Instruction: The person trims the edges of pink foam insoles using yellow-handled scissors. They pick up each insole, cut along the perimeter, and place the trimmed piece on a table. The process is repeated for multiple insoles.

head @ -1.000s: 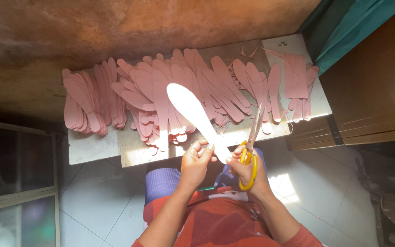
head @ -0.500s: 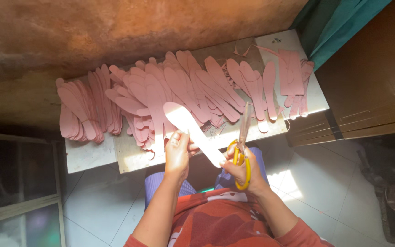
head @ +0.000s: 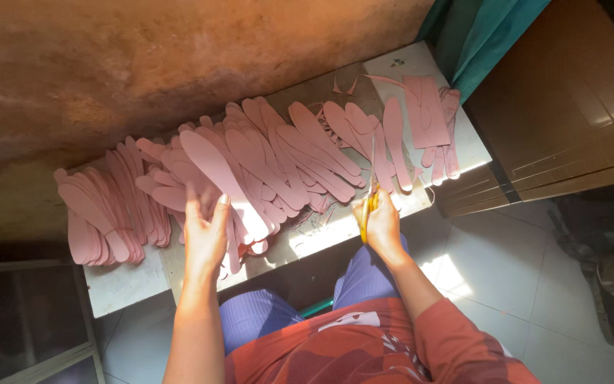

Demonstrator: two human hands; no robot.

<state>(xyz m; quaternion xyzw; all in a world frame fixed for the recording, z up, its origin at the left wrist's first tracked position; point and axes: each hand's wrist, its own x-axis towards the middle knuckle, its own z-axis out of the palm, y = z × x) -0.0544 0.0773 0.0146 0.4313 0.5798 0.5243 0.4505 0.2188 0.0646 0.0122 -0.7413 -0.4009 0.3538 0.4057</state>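
Left hand (head: 204,235) lies flat, grip open, on an insole (head: 223,181) atop the pile; right hand (head: 381,224) grips scissors (head: 369,206) at the table's (head: 119,288) near edge.

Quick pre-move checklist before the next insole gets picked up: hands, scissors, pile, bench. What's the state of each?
1. Left hand free of any cut piece: ok, it lies flat on the pink insole pile with fingers spread.
2. Right hand has the scissors secured: ok, it grips the yellow-handled scissors.
3. Scissor blades closed: cannot tell, they are seen edge-on, pointing away from the body.
4. Blades apart from the left hand: ok, a wide gap lies between them.
5. Insoles rest fully on the bench: not ok, a few overhang the near edge by the left hand.
6. Uncut pink sheet within reach: cannot tell.
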